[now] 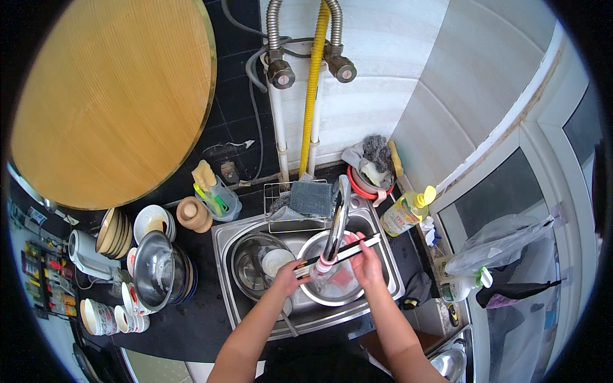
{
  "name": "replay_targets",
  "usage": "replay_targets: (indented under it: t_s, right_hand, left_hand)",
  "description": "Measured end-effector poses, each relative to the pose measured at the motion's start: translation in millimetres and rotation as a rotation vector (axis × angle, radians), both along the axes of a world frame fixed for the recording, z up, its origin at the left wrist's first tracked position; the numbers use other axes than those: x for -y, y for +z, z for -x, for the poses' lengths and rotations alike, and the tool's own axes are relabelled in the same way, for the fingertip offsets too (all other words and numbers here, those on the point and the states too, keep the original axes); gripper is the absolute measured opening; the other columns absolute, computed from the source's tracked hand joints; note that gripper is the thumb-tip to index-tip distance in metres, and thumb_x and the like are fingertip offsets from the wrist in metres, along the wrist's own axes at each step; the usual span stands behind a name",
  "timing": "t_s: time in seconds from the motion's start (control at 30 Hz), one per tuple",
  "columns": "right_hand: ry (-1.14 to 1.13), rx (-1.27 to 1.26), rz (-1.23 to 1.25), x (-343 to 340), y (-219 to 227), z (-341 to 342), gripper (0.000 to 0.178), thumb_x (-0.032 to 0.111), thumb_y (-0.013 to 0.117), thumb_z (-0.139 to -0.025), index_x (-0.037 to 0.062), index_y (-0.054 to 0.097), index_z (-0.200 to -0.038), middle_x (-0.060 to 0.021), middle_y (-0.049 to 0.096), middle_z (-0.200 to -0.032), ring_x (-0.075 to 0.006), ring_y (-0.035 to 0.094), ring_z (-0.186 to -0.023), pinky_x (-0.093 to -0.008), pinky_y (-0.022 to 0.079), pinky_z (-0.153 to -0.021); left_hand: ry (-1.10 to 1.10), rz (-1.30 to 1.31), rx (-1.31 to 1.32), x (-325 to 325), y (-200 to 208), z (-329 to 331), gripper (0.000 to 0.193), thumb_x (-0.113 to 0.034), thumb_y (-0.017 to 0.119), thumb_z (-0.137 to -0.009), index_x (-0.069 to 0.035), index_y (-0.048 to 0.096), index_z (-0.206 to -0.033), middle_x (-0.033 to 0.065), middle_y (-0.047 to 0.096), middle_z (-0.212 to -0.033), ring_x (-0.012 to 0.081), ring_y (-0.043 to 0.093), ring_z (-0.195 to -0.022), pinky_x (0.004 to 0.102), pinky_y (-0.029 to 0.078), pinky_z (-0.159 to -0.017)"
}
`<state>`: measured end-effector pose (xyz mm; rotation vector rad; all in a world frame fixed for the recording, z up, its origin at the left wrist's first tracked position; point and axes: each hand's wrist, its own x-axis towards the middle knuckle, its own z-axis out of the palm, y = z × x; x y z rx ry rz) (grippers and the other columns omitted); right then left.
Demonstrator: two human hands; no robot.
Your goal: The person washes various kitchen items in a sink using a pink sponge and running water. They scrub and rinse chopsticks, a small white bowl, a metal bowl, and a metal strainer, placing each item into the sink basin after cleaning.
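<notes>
A bundle of chopsticks (350, 251), some dark and some pale, lies slantwise beneath the faucet (337, 223). My left hand (288, 276) is closed round their left end. Close to their right end, my right hand (366, 263) has its fingers curled about them. Below is a round metal basin (333, 300) with cloudy water and something pinkish in it, too blurred to name. In the sink's left side a steel bowl (246, 284) holds a small white bowl (277, 260). The faucet's spout hides part of the chopsticks.
A wire rack (300, 225) with scrubbing cloths stands behind the sink (225, 268). Right of it are a yellow soap bottle (405, 214) and a red basin (355, 185) of rags. Stacked bowls (156, 268) crowd the left counter. A large round wooden board (121, 96) leans behind.
</notes>
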<state>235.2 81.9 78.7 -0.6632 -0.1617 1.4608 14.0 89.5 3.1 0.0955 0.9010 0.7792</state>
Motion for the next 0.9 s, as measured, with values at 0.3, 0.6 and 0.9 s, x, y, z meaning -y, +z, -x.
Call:
replay_targets:
  t_s: [0.3, 0.6, 0.9]
  right_hand:
    - [-0.234, -0.062, 0.072, 2, -8, -39, 0.018, 0.025, 0.050, -0.089, 0.0075, 0.052, -0.094, -0.0064, 0.059, -0.095, -0.0215, 0.055, -0.095, -0.0382, 0.043, -0.087]
    - [-0.108, -0.267, 0.379, -5, -36, 36, 0.048, 0.038, 0.058, -0.082, 0.0187, 0.027, -0.050, 0.0047, 0.025, -0.042, -0.0125, 0.027, -0.040, -0.0286, 0.029, -0.047]
    - [0.352, -0.282, 0.218, -13, -48, 81, 0.029, 0.027, 0.059, -0.082, 0.0113, 0.047, -0.061, -0.0040, 0.050, -0.059, -0.0201, 0.052, -0.057, -0.0330, 0.046, -0.061]
  left_hand:
    - [-0.156, -0.170, -0.020, -13, 33, -43, 0.033, -0.026, 0.050, -0.085, -0.002, 0.054, -0.107, 0.0113, 0.057, -0.106, 0.0245, 0.057, -0.092, 0.0461, 0.050, -0.079]
    - [-0.813, -0.156, -0.073, 1, 59, 49, 0.040, -0.028, 0.054, -0.085, 0.002, 0.051, -0.112, 0.0152, 0.060, -0.101, 0.0271, 0.062, -0.088, 0.0369, 0.052, -0.075]
    - [-0.957, -0.401, -0.657, 38, 40, 66, 0.029, -0.020, 0.071, -0.072, -0.005, 0.054, -0.091, 0.0026, 0.054, -0.062, 0.0136, 0.056, -0.056, 0.0281, 0.046, -0.055]
